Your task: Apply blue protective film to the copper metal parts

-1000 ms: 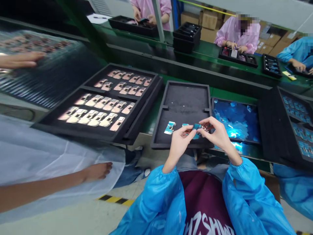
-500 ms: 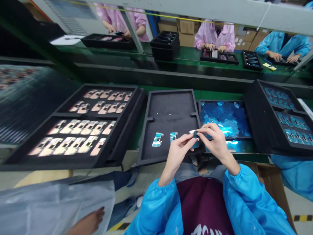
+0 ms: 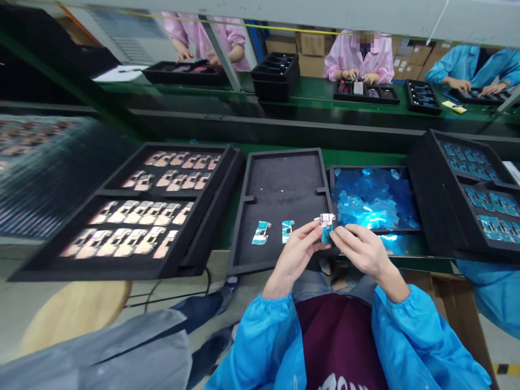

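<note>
Got two blue-filmed parts (image 3: 260,233) lying in one middle tray (image 3: 284,179), plus one more part (image 3: 326,234) between two hands (image 3: 296,257). Also seeing one round wooden stool (image 3: 77,314), three co-workers (image 3: 378,59) across the bench (image 3: 317,103).

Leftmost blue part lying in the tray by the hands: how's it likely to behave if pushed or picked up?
The blue part will probably slide rather than roll, since it lies flat in the black tray. It looks small and thin, so likely light. Its shiny face may be a bit slippery.
</note>
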`<state>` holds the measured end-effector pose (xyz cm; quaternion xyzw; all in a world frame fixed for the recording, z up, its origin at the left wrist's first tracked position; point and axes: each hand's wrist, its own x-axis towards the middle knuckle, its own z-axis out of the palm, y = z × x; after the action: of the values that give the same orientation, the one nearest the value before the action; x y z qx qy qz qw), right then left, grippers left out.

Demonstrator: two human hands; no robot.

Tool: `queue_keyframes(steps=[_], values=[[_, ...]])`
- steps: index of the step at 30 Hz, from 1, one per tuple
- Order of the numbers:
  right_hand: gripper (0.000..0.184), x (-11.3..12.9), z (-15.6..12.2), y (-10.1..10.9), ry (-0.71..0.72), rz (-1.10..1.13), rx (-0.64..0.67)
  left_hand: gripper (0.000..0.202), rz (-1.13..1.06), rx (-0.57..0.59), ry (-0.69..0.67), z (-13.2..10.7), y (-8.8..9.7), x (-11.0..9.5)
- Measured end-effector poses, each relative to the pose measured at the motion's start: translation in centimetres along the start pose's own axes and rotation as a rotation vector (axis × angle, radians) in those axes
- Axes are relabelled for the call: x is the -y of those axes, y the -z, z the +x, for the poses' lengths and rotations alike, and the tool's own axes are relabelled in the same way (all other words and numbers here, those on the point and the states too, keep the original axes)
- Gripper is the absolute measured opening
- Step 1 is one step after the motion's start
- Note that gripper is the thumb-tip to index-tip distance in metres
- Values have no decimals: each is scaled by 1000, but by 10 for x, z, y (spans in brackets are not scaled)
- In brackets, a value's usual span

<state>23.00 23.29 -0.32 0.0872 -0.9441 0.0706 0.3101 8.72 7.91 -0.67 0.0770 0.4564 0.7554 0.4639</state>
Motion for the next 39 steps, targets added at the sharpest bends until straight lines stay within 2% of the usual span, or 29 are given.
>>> queue_keyframes(steps=[3, 6, 8, 10, 11, 13, 16, 19, 22, 25, 28, 31, 33, 35, 37, 39], values=[[37, 3, -3, 4, 35, 46, 32, 40, 7, -27, 0, 2, 2, -3], [33, 3, -11, 4, -43, 177, -29, 38, 35, -85, -49, 15, 9, -8], [24, -7, -15, 3, -239, 234, -176, 35, 97, -159, -120, 32, 16, -14], [18, -30, -17, 2, -536, 255, -292, 30, 215, -246, -178, 55, 23, -22], [18, -46, -17, 1, -682, 259, -306, 26, 293, -283, -184, 67, 26, -25], [21, -83, -15, -3, -899, 248, -247, 18, 476, -319, -158, 90, 29, -29], [23, -132, -12, -11, -1054, 89, -62, 15, 660, -311, -113, 114, 26, -28], [31, -148, -10, -14, -1008, -156, 52, 19, 797, -312, -185, 116, 21, -25], [38, -128, -8, -11, -850, -229, -31, 22, 1111, -350, -398, 96, 28, -30], [35, -85, 2, -11, -638, -16, -72, 22, 1341, -333, -506, 57, 55, -41], [32, -38, 25, -29, -379, 301, 74, 34, 1551, -249, -513, 19, 85, -44], [44, -7, 53, -64, -182, 441, 256, 56, 1678, -180, -477, 3, 104, -39], [56, 1, 66, -87, -155, 452, 348, 58, 1694, -172, -459, 4, 108, -35], [62, 0, 73, -102, -184, 455, 399, 57, 1679, -188, -447, 9, 107, -33], [57, -5, 75, -107, -221, 494, 393, 57, 1639, -190, -445, 10, 104, -32], [44, -9, 75, -104, -278, 575, 343, 54, 1560, -172, -457, 8, 99, -32]])
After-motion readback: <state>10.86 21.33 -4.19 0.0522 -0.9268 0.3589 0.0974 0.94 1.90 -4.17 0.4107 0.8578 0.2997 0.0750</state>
